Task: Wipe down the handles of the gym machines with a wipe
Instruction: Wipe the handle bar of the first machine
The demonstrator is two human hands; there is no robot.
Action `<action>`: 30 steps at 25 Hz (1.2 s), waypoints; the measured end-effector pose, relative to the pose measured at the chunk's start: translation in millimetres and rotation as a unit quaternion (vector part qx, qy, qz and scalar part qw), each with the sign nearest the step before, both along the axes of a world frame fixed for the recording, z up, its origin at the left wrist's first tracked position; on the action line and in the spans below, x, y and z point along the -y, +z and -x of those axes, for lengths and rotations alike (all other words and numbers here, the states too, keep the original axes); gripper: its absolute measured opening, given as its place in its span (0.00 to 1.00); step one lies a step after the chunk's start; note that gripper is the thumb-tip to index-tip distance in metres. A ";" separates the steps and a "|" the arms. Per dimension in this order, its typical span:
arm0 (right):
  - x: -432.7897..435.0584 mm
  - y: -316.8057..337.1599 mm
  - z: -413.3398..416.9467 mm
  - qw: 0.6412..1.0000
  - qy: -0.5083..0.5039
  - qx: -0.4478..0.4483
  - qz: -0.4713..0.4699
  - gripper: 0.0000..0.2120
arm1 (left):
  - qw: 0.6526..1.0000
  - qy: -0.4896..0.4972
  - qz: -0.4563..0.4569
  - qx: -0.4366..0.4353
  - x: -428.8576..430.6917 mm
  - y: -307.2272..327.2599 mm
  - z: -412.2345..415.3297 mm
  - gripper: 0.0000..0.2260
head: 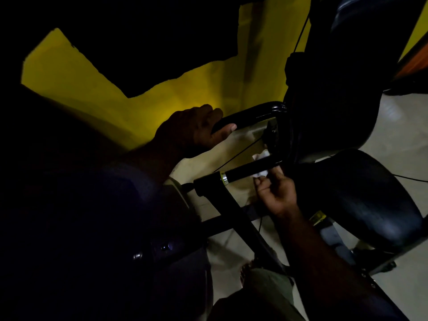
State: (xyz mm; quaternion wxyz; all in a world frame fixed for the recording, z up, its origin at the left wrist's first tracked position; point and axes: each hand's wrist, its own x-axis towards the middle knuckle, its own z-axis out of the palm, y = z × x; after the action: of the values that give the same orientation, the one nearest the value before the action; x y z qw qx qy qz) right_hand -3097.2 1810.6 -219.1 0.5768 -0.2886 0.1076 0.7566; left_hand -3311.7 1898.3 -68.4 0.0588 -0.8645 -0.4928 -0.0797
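The scene is dim. A black gym machine has two handles: an upper curved bar [252,113] and a lower straight grip [250,170] with a silver ring at its near end. My left hand [196,130] grips the upper bar, thumb underneath. My right hand [275,191] is just below the lower grip and pinches a white wipe [261,173] against it. Part of the wipe also shows above the grip.
A black padded seat [361,200] lies to the right, with a tall padded backrest [333,107] behind it. Black frame tubes [236,212] run below the handles. A thin cable crosses between the bars. A yellow wall [92,89] stands behind, pale tiled floor below.
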 end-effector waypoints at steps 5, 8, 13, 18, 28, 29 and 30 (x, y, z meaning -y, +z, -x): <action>14.3 -1.6 36.3 0.995 0.094 0.018 0.035 0.19 | 1.000 -0.001 -0.003 0.002 -0.4 -1.0 1.0 0.25; -11.2 6.3 -25.8 0.998 0.037 0.041 0.015 0.20 | 1.000 -0.007 -0.008 -0.006 -1.4 -1.2 0.4 0.25; -26.0 9.8 -53.1 0.976 0.024 0.218 -0.017 0.15 | 1.000 -0.008 -0.010 -0.012 -3.2 -3.0 1.2 0.28; -8.3 12.1 -57.4 0.861 0.037 0.501 -0.082 0.14 | 1.000 -0.006 -0.005 -0.007 -2.3 -1.0 -0.4 0.26; 12.9 25.9 -57.4 0.617 0.004 0.771 -0.159 0.23 | 1.000 -0.017 -0.012 -0.001 -2.6 0.0 0.6 0.26; 22.8 23.6 -62.1 0.622 0.011 0.764 -0.170 0.22 | 1.000 -0.015 -0.006 0.001 -2.8 0.6 0.8 0.26; 22.6 29.0 -66.7 0.641 0.014 0.745 -0.186 0.19 | 1.000 -0.013 0.001 0.001 -2.8 1.0 0.5 0.26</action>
State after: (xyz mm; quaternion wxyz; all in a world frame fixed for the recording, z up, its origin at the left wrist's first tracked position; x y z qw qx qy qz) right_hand -3030.5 1788.0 -190.1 0.4929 -0.6429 -0.5049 0.2982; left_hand -3312.1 1901.0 -67.3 0.0567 -0.8709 -0.4814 -0.0805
